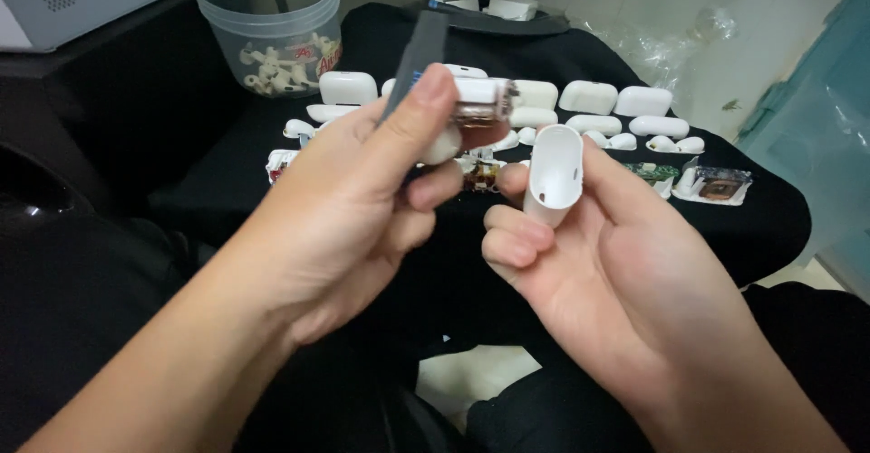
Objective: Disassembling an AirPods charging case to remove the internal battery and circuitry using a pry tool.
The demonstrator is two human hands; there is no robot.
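Observation:
My left hand grips a small white earbud-case inner part with brown electronics between thumb and fingers, along with a dark flat tool that sticks up behind the thumb. My right hand holds an empty white case shell, open end up, between fingertips and thumb. The two hands are close together, the parts a few centimetres apart, above a black cloth-covered table.
Several white case shells, lids and small circuit boards lie in rows on the black cloth. A clear plastic tub with small white parts stands at the back left. Crumpled clear plastic lies at the back right.

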